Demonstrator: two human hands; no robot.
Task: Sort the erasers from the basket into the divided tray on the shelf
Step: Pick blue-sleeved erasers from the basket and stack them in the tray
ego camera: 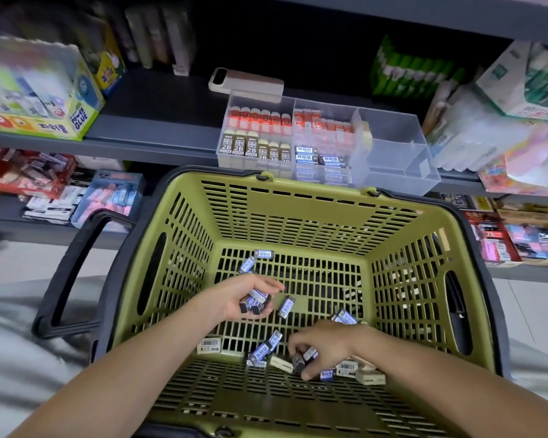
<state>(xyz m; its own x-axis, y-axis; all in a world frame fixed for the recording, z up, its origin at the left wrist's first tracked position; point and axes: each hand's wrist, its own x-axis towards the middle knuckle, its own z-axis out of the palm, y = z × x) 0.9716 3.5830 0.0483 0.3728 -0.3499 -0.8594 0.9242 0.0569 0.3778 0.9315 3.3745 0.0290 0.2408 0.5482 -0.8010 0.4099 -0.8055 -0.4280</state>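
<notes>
Tray right compartments open from above; left, mid filled w/ erasers. Basket far wall stands betw. basket floor & tray

The dark grey flat shelf carries a clear plastic divided tray at its front edge. Just behind the tray lies a flat beige device with rounded corners. A yellow-green cardboard box printed POWER GLUE stands at the left. Blurred green packs stand at the right.

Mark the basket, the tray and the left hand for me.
basket [298,211], head view, far wall.
tray [391,132], head view, bare right compartment.
left hand [238,291], head view, palm, cupping erasers [255,303].
</notes>
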